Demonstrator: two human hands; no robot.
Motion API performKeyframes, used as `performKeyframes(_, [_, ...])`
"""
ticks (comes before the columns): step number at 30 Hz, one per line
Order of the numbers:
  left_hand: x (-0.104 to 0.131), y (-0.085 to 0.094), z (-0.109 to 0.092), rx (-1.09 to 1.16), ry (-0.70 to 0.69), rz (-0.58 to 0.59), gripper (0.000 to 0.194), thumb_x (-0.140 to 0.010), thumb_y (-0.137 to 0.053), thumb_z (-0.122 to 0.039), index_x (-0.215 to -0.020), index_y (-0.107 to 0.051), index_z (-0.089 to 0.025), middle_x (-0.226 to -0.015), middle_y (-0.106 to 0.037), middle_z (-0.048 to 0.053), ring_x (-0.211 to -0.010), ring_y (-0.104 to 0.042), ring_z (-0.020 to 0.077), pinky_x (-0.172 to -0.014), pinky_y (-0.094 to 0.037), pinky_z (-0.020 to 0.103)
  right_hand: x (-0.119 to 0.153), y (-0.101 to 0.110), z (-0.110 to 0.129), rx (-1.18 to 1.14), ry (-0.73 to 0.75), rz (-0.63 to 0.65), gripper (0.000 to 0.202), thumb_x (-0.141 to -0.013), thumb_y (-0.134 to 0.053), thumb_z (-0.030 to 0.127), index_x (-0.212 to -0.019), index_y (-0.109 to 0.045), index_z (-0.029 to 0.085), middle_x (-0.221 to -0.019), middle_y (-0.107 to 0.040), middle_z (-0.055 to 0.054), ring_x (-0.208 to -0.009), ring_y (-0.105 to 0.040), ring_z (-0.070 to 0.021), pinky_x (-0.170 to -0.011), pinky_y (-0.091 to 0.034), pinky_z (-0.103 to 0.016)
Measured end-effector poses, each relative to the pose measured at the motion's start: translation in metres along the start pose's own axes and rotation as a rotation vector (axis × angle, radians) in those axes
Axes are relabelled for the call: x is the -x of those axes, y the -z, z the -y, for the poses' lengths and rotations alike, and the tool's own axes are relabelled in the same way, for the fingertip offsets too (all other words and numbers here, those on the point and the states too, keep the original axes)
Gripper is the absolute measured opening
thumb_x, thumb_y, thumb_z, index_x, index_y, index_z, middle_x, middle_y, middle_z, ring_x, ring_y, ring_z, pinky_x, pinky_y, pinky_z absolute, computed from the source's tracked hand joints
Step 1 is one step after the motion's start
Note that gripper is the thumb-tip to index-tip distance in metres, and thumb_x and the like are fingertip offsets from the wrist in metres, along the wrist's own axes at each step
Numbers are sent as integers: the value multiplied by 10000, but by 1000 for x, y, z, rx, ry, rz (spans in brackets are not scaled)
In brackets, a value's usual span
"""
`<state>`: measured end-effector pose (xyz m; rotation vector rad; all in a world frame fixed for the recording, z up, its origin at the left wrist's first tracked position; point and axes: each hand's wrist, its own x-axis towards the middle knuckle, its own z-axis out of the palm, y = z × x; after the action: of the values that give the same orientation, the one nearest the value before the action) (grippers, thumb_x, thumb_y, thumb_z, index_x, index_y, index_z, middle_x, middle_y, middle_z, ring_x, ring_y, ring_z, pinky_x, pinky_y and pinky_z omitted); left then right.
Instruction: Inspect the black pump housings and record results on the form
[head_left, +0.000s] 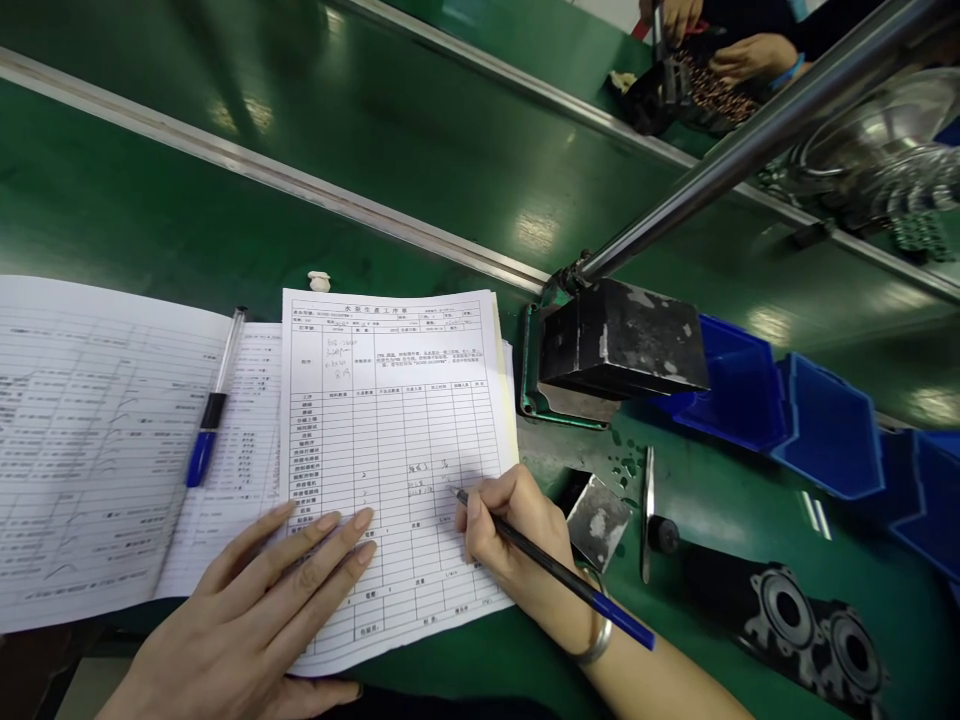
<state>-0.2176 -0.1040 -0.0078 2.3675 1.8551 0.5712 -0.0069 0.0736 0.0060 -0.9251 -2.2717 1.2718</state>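
A printed form with a table of rows and some handwriting lies on top of an open notebook. Across the form's lower left, my left hand rests flat, its fingers stretched out over the paper. My right hand grips a dark pen with a blue end, its tip at the handwritten entries on the right side of the form. A second pen, clear with a blue cap, lies along the notebook's middle.
Right of the form stand a dark metal block on a green base and a smaller metal block. Blue bins, tweezers and black motor housings lie further right. A metal pole slants overhead; a co-worker's hands show beyond.
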Motion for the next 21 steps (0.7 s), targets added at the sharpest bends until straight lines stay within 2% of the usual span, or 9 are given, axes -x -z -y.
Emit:
performKeyframes(6, [0,0,0,-12,0,-2,711,-796,-657,-618,-1374,-526,-225,-1407,-559,45,-1274,-532,255,-1234,-186,458,-2,1,0,12,-19,39,228,-899,-455,140,-797,-292,262,-511,-477,84,-527,-631,-147,-469,-460,-227])
performKeyframes(21, [-3,2,-1,5,6,-21,748,-756,-698,-625,-1361,-540,-215,-1398,-566,39,-1254,-546,249,-1234,-190,453,1,0,-3,-49,-21,15,198,-931,-459,153,-831,-324,257,-562,-545,75,-522,-622,-125,-493,-475,-220])
